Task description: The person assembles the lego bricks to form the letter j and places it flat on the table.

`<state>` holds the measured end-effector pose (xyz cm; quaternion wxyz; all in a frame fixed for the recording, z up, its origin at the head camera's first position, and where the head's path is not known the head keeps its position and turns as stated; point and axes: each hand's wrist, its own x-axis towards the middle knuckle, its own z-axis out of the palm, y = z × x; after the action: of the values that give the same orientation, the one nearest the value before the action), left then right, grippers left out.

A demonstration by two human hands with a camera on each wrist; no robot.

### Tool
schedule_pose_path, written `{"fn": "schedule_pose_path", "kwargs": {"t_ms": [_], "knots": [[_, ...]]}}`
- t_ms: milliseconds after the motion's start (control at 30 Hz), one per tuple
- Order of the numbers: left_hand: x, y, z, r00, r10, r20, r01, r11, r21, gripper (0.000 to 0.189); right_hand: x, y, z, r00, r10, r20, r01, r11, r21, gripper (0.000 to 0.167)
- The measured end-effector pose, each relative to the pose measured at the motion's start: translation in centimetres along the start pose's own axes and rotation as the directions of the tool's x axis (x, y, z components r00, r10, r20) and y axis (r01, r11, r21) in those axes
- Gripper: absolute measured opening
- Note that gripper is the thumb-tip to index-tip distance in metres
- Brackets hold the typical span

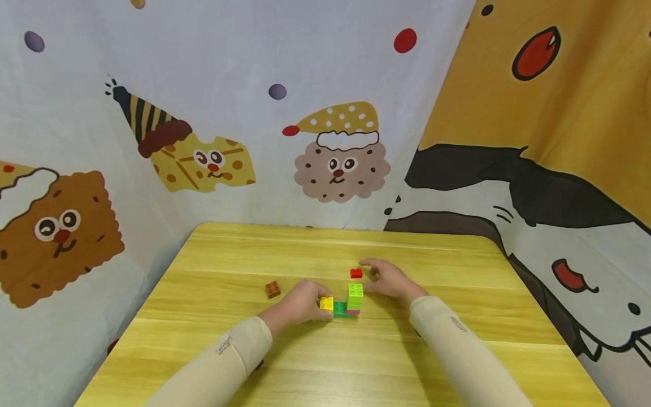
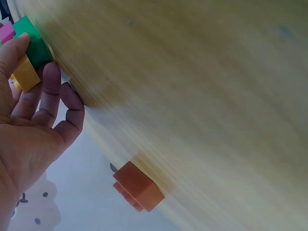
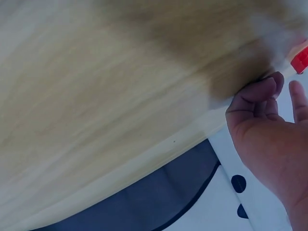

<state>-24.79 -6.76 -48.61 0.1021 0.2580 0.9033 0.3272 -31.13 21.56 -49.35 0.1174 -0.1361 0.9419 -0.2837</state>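
My left hand pinches the yellow toy brick and the end of the green brick under it, thumb on one side and fingertips on the other. At the green brick's other end a pink brick carries a lime-green stack. In the left wrist view the yellow brick shows between thumb and fingers. My right hand is behind and right of the stack, index finger extended close to a red brick. Its other fingers are bent and I see nothing in them. The red brick is apart from that hand.
A brown brick lies on the wooden table, left of my left hand. Behind the table hangs a patterned cloth with cartoon figures.
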Motion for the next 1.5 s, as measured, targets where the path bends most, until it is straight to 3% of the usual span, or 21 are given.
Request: {"fn": "schedule_pose_path", "kwargs": {"t_ms": [233,633,833,1267,1500], "knots": [[0.1,0.0,0.0,1.000,-0.028,0.009,0.028,0.999,-0.024,0.028,0.6,0.4,0.3,1.000,0.009,-0.015,-0.009,1.000,0.003,0.056],[0.1,-0.3,0.3,1.000,-0.030,0.007,0.030,0.999,-0.029,0.028,0.5,-0.1,0.5,0.998,0.052,-0.028,-0.052,0.999,0.013,0.050],[0.1,-0.6,0.4,1.000,-0.022,0.002,0.022,0.999,-0.036,0.030,0.5,-0.5,0.6,0.999,0.038,-0.036,-0.039,0.999,-0.026,0.046],[0.3,-0.8,0.6,1.000,-0.023,0.002,0.023,0.999,-0.037,0.033,0.9,-0.9,1.1,0.997,-0.006,-0.072,0.007,1.000,0.004,0.033],[0.3,-0.7,0.6,1.000,-0.028,-0.003,0.028,0.999,-0.043,0.035,0.8,-0.8,1.3,0.996,0.024,-0.086,-0.023,1.000,0.016,0.029]]}}
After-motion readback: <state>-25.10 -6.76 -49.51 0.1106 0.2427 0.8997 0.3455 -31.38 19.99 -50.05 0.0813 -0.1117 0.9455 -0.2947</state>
